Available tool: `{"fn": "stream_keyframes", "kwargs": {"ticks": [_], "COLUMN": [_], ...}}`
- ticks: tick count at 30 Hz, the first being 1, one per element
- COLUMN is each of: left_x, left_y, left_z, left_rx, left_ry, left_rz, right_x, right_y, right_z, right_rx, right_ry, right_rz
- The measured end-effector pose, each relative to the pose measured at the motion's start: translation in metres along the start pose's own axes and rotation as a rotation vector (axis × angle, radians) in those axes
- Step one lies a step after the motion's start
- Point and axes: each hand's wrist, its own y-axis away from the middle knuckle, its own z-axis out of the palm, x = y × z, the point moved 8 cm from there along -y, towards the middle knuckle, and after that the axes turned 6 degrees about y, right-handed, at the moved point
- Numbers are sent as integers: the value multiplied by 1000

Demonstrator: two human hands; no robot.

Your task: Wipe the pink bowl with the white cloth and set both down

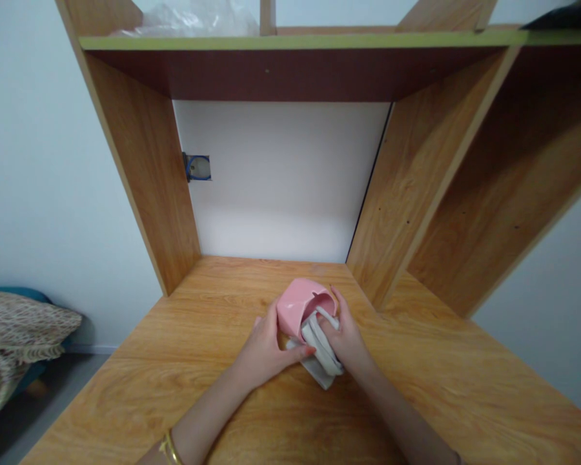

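Above the wooden desk, my left hand [275, 349] is wrapped round the side of a glossy pink container [295, 307], shaped like a cup or small pot. Its opening, with a small notch in the rim, is tilted toward me and to the right. A folded white-grey cloth [319, 342] sits bunched at that opening, partly inside it. My right hand [343, 332] grips the cloth, thumb pressed on it and fingers behind the rim. The container's far side and base are hidden from me.
The wooden desk [198, 368] spreads under both hands. Upright panels [135, 155] and a shelf with a yellow-green edge [295, 42] frame the white back panel [285, 181]. An uncovered wall box with blue wire [199, 168] is at left. Clear plastic [198, 18] lies above; a patterned blanket [24, 323] is low left.
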Motion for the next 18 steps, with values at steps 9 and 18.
{"fn": "stream_keyframes", "kwargs": {"ticks": [9, 18], "left_x": [4, 2], "left_y": [3, 3], "left_z": [-6, -4], "left_rx": [77, 37], "left_ry": [-156, -333], "left_rz": [48, 41], "right_x": [13, 5], "right_y": [-5, -5], "right_z": [6, -8], "right_rx": [-8, 13], "right_ry": [60, 346], "right_rz": [59, 25]}}
